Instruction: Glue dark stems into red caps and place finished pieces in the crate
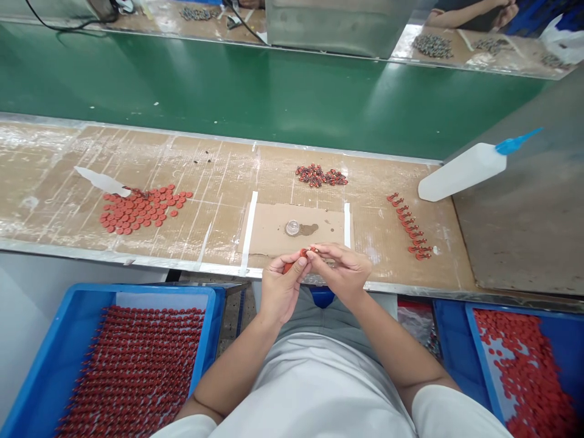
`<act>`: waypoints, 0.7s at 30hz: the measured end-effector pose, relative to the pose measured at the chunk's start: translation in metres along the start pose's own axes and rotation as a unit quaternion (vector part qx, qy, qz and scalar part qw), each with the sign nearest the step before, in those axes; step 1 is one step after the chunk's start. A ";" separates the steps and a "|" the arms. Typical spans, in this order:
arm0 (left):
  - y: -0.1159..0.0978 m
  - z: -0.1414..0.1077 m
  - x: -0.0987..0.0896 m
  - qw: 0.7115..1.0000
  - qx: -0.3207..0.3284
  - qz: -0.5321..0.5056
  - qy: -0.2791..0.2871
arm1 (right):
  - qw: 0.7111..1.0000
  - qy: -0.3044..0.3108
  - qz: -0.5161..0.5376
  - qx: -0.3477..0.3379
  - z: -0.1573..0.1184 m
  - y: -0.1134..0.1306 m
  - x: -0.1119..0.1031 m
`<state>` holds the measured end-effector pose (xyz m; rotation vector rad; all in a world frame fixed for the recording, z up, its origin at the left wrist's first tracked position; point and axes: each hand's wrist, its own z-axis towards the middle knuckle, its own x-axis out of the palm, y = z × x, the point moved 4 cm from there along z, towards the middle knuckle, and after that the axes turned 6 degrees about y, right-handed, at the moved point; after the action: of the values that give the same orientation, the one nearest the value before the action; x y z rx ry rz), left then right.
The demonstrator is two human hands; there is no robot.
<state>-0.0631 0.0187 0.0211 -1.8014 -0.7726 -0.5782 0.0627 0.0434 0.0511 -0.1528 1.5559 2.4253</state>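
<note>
Both hands meet over the table's front edge, just below a small clear cup (292,228) on a taped cardboard sheet (269,225). Between thumb and fingers, my left hand (283,286) pinches a small red piece (288,267). The fingertips of my right hand (344,271) are closed on a small red part with a metallic tip (312,250), touching what the left hand holds. Fingers hide much of both parts. A brown wet stain (309,229) spreads beside the cup.
Red discs (137,210) and a white nozzle piece (101,180) lie left. Small red-black parts (314,175) are piled behind the cardboard. Assembled pieces (409,225) and a white bottle (463,173) are right. Blue trays (208,328) (479,353) flank me. Someone's hand (505,15) shows beyond.
</note>
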 end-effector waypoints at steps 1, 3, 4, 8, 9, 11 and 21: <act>0.001 0.000 0.001 1.000 0.002 0.003 -0.001 | 1.000 -0.001 0.002 0.003 -0.001 -0.001 -0.001; 0.001 -0.001 0.003 1.000 0.006 0.008 0.000 | 1.000 -0.005 0.007 0.008 -0.003 -0.004 -0.002; 0.002 -0.001 0.004 1.000 0.008 0.010 0.002 | 1.000 -0.007 0.011 0.011 -0.004 -0.006 -0.003; 0.004 -0.001 0.010 1.000 0.013 0.009 0.020 | 0.997 -0.011 0.054 0.053 -0.007 -0.012 -0.007; 0.004 -0.001 0.011 1.000 0.013 0.007 0.023 | 0.995 -0.012 0.071 0.075 -0.008 -0.013 -0.008; 0.006 -0.001 0.013 1.000 0.011 0.004 0.028 | 0.987 -0.020 0.106 0.122 -0.011 -0.015 -0.009; 0.009 0.001 0.021 0.999 -0.004 0.000 0.043 | 0.964 -0.068 0.181 0.182 -0.019 -0.015 -0.012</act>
<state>-0.0424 0.0229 0.0301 -1.7726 -0.7133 -0.6560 0.0770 0.0303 0.0330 0.3918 2.0747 2.2779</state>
